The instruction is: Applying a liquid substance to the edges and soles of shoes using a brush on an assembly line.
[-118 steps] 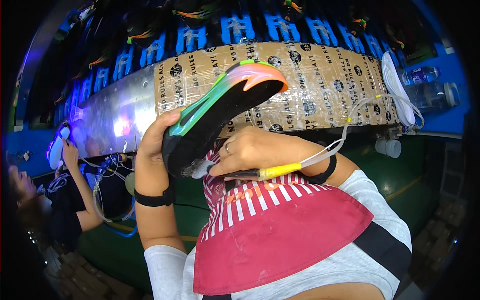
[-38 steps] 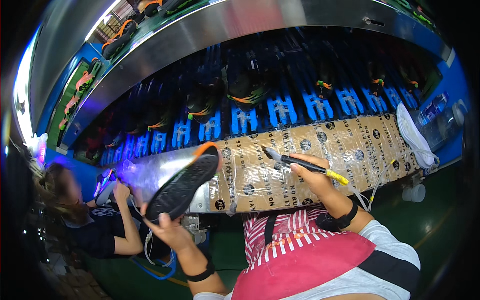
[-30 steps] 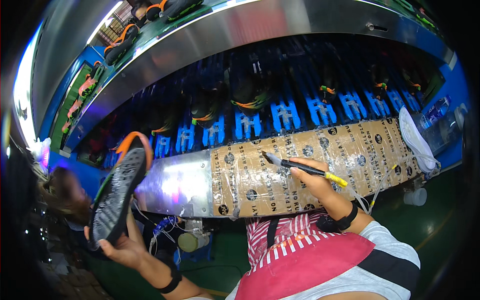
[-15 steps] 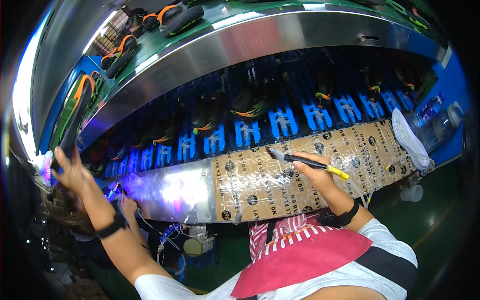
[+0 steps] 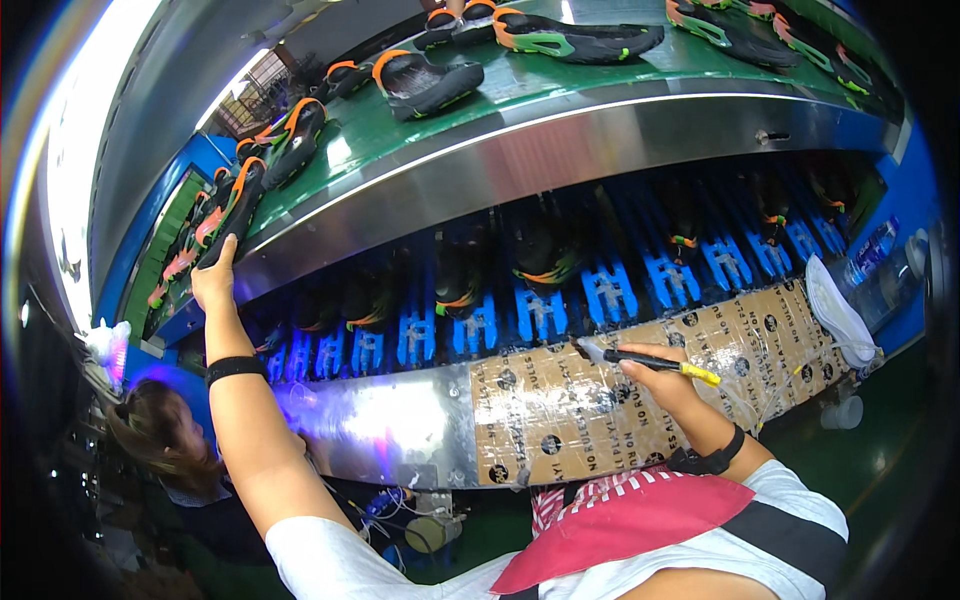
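Note:
At the left, my left hand (image 5: 213, 278) is stretched up to the green conveyor and closed on the near end of a black shoe sole (image 5: 238, 215) with an orange rim. Several similar soles lie around it. My right hand (image 5: 660, 380) grips a brush (image 5: 690, 371) with a black handle and yellow end. Its pale bristles point left, over the far edge of the cardboard-covered ledge (image 5: 620, 420); whether they touch it I cannot tell.
Beyond the ledge, black shoe parts stand in a row of blue holders (image 5: 541, 313) on a lower level. A metal guard (image 5: 520, 150) fronts the conveyor. A white sole-shaped piece (image 5: 838, 312) and a bottle (image 5: 872, 250) are at the right. Another person (image 5: 165, 440) is at the left.
My left hand has moved up and right and closed on the shoe sole. The view has shifted, showing more of the conveyor. The brush stays in my right hand.

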Available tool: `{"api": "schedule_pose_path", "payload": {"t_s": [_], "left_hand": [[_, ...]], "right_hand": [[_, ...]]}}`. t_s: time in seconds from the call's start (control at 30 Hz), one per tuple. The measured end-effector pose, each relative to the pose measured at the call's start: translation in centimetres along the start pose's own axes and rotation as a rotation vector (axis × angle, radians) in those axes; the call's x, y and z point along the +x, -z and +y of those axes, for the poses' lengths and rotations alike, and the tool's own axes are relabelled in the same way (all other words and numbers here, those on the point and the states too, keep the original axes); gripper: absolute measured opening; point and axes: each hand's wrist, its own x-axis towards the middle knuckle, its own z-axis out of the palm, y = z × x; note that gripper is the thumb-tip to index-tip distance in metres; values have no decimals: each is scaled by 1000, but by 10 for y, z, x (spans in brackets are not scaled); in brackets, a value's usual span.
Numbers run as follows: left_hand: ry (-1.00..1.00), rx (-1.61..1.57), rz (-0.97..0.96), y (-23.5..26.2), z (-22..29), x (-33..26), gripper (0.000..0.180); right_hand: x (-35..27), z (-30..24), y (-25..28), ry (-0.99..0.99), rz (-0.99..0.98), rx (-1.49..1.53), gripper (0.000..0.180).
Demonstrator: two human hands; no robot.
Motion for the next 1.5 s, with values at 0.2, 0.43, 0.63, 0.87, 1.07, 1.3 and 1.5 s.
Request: {"api": "schedule_pose_path", "payload": {"t_s": [0.2, 0.43, 0.63, 0.87, 1.07, 1.3, 1.5], "left_hand": [[142, 319, -7, -17, 14, 24, 95], [-42, 372, -154, -26, -41, 101, 95], [-58, 422, -170, -37, -24, 103, 95], [-76, 606, -153, -25, -175, 245, 55], [-719, 871, -79, -33, -212, 269, 45], [-375, 140, -443, -48, -131, 215, 75], [-142, 242, -428, -49, -85, 188, 41]], "right_hand": [[8, -3, 2, 5, 26, -75, 25], [21, -9, -3, -51, 22, -41, 25], [41, -5, -6, -70, 50, -179, 26], [58, -12, -21, -81, -26, -264, 24], [73, -2, -24, -42, 6, -312, 25], [94, 6, -32, -37, 24, -358, 26], [105, 17, -44, -148, -3, -337, 27]]}}
